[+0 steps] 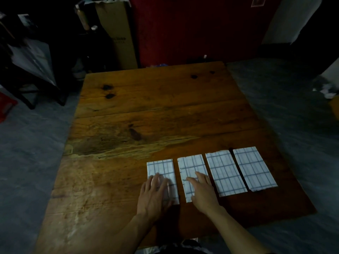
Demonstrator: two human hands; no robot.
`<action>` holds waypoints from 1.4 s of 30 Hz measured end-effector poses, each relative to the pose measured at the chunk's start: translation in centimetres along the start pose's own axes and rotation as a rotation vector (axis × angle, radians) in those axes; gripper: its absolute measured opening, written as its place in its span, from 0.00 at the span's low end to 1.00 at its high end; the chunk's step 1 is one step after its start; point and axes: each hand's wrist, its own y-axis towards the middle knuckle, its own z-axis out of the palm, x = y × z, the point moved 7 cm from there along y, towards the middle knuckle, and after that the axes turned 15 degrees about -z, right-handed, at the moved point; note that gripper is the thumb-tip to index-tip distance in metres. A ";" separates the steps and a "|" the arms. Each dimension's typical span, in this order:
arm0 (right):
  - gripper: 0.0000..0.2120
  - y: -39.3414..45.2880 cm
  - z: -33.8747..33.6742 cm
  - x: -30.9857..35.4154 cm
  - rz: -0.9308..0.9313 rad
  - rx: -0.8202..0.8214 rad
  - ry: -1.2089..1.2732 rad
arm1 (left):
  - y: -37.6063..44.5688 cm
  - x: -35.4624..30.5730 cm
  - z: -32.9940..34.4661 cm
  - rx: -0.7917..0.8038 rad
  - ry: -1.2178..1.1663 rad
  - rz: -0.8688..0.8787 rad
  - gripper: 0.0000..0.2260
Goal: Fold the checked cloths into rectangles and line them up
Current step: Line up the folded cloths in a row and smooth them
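Several white cloths with dark checks lie folded into rectangles in a row near the front right of the wooden table. My left hand lies flat with straight fingers on the leftmost cloth. My right hand rests flat on the second cloth. To the right, untouched, lie the third cloth and the rightmost cloth. Narrow gaps of bare wood separate the cloths.
The table's left half and far part show bare, worn wood with dark knots. A tall cardboard box and dark clutter stand beyond the far edge. Grey floor surrounds the table; crumpled white material lies at the right.
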 end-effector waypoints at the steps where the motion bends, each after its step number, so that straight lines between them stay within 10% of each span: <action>1: 0.33 0.0 0.0 0.0 -0.003 0.002 0.000 | 0.3 0.0 -0.6 -0.028 -0.011 -0.011 0.38; 42: 0.33 -0.3 -0.8 1.2 -0.009 0.047 -0.076 | 4.7 -0.5 -1.3 0.049 0.025 0.011 0.42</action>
